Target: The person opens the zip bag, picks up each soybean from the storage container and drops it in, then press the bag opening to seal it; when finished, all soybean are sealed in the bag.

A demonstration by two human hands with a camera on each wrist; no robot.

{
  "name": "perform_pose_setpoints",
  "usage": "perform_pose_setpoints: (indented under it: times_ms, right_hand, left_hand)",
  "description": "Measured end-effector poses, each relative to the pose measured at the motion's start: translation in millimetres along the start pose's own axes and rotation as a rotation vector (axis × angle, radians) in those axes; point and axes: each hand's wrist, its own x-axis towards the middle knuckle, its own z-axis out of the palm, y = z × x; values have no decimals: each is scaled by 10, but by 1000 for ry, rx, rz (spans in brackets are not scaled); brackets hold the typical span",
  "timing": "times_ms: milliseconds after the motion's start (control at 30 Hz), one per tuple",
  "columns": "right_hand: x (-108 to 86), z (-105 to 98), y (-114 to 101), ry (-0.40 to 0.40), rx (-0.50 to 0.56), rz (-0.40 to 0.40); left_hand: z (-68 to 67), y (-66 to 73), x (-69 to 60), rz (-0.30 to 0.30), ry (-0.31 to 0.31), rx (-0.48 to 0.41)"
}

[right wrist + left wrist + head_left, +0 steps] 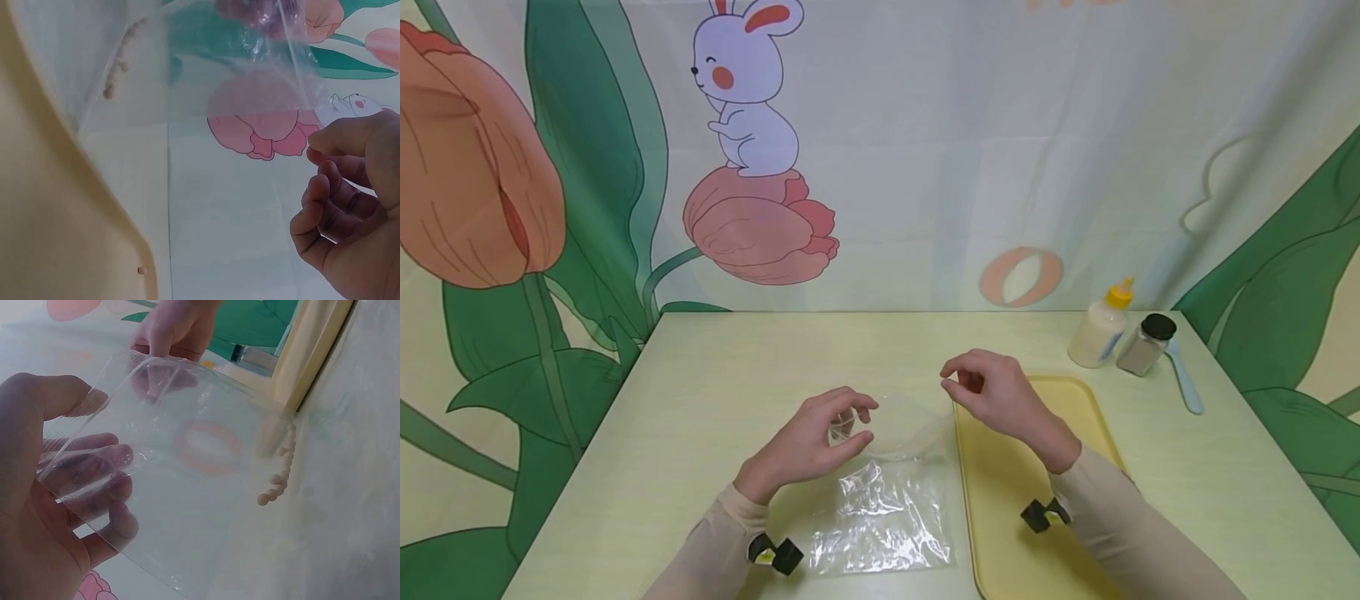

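My left hand (811, 440) holds a clear zip bag (187, 506) near its mouth, thumb at the edge and bent fingers showing through the film. Several small beige beads (284, 465) lie in a line at the bag's bottom. My right hand (353, 200) is beside the bag's upper corner, over the tray's left edge in the head view. Its fingers are curled, thumb tip by the forefinger; nothing shows between them. Glossy clear plastic (880, 521) lies on the table below the hands; I cannot tell whether it is a separate bag.
A yellow tray (1000, 500) lies under the right forearm, with one small bead (142, 270) near its corner. At the back right stand a bottle with an orange nozzle (1099, 329) and a black-capped jar (1145, 346), with a light blue plastic utensil (1185, 379) beside them.
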Motion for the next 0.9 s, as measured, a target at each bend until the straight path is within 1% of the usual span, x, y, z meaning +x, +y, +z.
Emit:
perform_pose_setpoints:
  times_ms: [267,633,900]
  right_hand:
    - [23,24,144,1,-22,34]
    - [30,81,365,-44,-12,139]
    - [31,141,563,-81,-43,217]
  left_hand:
    - [5,-3,0,0,-3,-5]
    - [0,3,9,5,-6,-9]
    - [-5,12,7,1,1,-8]
